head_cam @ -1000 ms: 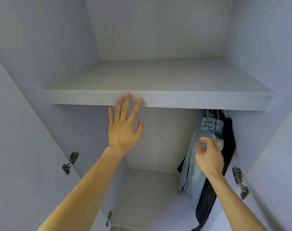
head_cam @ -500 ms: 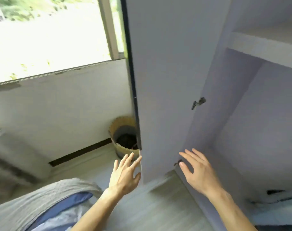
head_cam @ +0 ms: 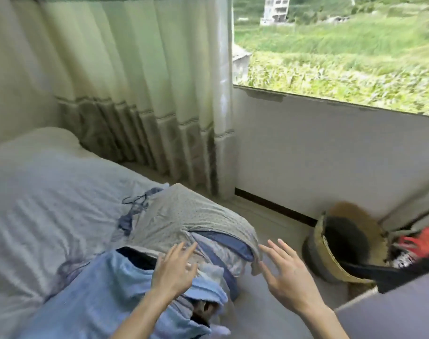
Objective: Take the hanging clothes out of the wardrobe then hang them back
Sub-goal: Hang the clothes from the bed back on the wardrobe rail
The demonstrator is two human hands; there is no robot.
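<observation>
Both hands point(head_cam: 175, 267) point(head_cam: 288, 274) spread above blue garment point(head_cam: 105, 289) on bed point(head_cam: 37, 192)

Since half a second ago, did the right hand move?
Yes. The right hand was right of the woven basket; now it is left of the basket, fingers open, near the clothes pile on the bed.

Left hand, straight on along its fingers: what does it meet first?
Probably the clothes pile on the bed: the left hand is open, fingers aimed at the blue folds under the grey dotted cloth. Depth is unclear.
</observation>
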